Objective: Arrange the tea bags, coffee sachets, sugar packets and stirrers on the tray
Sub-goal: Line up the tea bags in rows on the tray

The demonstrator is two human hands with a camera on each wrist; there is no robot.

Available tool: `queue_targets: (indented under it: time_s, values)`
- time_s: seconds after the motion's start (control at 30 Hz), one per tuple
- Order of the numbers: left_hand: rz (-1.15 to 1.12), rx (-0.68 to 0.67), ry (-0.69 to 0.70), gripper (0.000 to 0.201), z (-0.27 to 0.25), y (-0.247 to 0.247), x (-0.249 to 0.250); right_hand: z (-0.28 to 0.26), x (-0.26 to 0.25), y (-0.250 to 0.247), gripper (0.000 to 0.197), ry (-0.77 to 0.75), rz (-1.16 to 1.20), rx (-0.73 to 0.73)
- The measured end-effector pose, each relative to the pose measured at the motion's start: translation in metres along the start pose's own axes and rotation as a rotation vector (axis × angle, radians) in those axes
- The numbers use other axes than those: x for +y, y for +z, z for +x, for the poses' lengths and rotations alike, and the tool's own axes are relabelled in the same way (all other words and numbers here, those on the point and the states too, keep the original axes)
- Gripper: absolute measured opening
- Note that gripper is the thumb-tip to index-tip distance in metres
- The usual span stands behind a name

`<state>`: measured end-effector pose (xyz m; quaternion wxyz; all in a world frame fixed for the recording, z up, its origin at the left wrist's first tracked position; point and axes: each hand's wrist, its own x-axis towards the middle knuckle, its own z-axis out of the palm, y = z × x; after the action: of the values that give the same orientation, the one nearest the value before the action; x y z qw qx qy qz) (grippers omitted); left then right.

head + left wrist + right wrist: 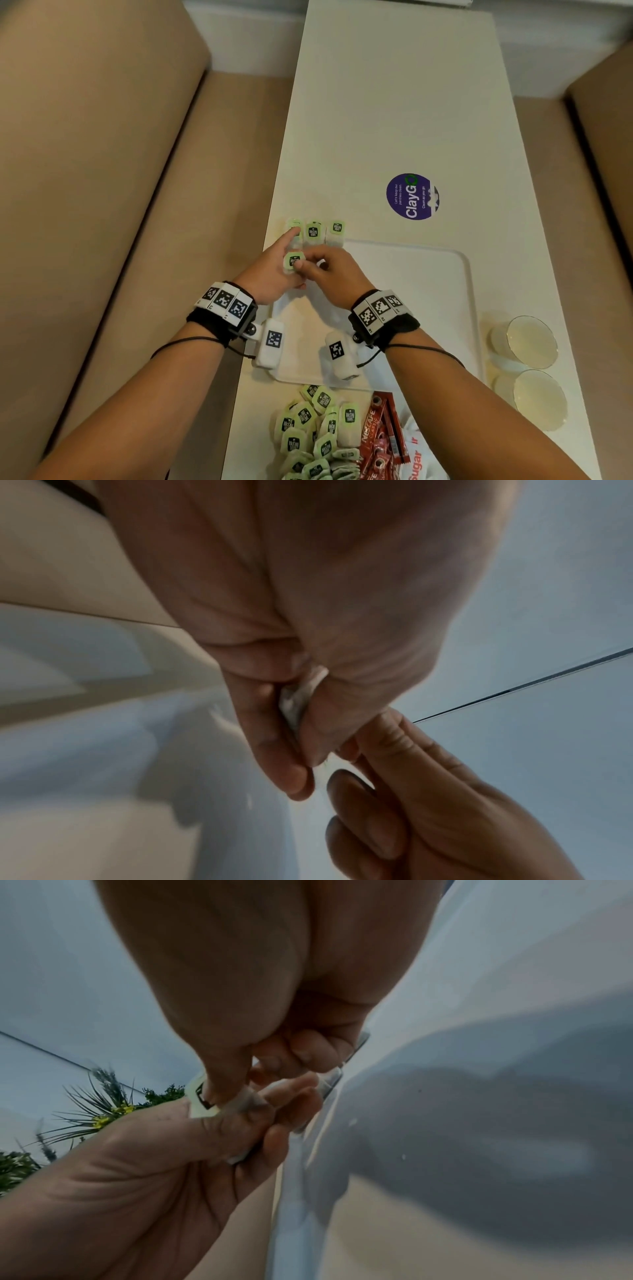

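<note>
Three green-labelled tea bags [314,233] lie in a row at the far left corner of the white tray [428,308]. My left hand [270,274] holds another tea bag [293,261] just above that corner, its index finger stretched out onto the leftmost bag of the row. My right hand [334,272] pinches the same held tea bag from the right. In the left wrist view the white bag [294,704] is tucked between thumb and fingers. In the right wrist view my thumb presses on its tag [198,1104].
Near me on the white table lie a pile of tea bags [315,435], red coffee sachets [380,435] and white sugar packets [414,459]. Two glass dishes [529,339] stand right of the tray. A round purple sticker [412,196] lies beyond it. Beige sofas flank the table.
</note>
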<state>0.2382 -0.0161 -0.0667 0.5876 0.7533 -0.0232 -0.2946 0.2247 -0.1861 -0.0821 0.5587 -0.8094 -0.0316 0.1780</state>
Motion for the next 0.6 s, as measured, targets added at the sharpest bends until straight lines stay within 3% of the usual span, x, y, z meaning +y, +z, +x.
queue_targets:
  time_s: [0.1,0.23,0.6]
  values:
    - [-0.059,0.026,0.038,0.067,0.004,0.0,-0.005,-0.002,0.0,-0.005,0.014,0.016,-0.022,0.091]
    - [-0.075,0.179,0.058,0.024,0.007,0.001,-0.009,-0.004,0.002,-0.009,0.013,-0.014,-0.041,0.165]
    - [-0.089,0.228,0.044,0.01,0.011,0.013,-0.005,-0.006,0.015,-0.02,0.016,0.038,0.024,0.172]
